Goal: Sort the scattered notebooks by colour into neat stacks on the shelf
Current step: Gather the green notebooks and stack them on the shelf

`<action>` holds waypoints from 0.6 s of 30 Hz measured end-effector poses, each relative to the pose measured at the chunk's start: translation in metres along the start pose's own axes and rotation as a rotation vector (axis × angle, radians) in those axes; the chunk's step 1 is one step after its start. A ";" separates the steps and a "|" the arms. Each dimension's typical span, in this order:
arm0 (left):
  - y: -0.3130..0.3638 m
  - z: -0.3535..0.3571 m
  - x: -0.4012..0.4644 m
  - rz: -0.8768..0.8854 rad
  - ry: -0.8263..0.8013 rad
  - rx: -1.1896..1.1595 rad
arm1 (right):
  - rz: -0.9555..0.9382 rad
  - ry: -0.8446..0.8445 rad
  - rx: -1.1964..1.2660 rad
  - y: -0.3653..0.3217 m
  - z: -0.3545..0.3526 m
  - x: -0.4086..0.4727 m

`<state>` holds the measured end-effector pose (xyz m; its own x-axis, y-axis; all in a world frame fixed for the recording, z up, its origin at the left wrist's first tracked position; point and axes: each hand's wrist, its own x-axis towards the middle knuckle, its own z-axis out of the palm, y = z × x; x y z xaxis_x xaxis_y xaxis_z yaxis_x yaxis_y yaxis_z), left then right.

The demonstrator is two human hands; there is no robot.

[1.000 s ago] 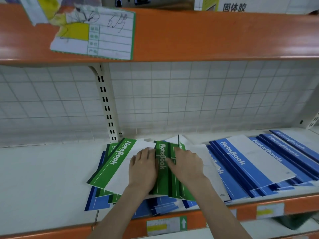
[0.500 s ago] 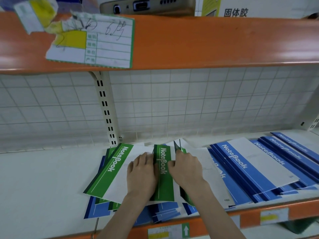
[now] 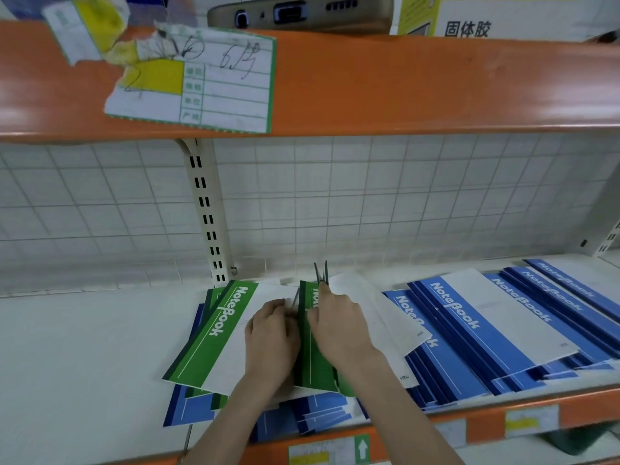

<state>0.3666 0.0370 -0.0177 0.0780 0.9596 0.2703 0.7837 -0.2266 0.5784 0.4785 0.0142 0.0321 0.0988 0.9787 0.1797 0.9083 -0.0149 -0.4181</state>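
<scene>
Head view: "NoteBook"-lettered green notebooks (image 3: 214, 333).

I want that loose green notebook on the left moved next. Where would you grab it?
Take the green notebook by its near-left corner, coming from the bare shelf on the left. That corner overhangs the blue notebooks beneath, so fingers can probably slip under, and the left hand covers its right side.
</scene>
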 end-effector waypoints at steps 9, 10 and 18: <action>0.002 -0.010 0.005 -0.049 -0.100 -0.168 | -0.060 -0.020 -0.086 -0.009 0.006 -0.004; 0.001 -0.011 0.004 -0.042 -0.106 -0.169 | -0.068 -0.017 -0.085 -0.008 0.008 -0.005; -0.007 -0.027 0.002 0.017 -0.149 -0.324 | -0.099 0.006 0.055 0.003 0.000 0.000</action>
<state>0.3453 0.0361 -0.0006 0.1970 0.9636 0.1810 0.5475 -0.2613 0.7949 0.4814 0.0141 0.0311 0.0126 0.9736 0.2278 0.8899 0.0930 -0.4466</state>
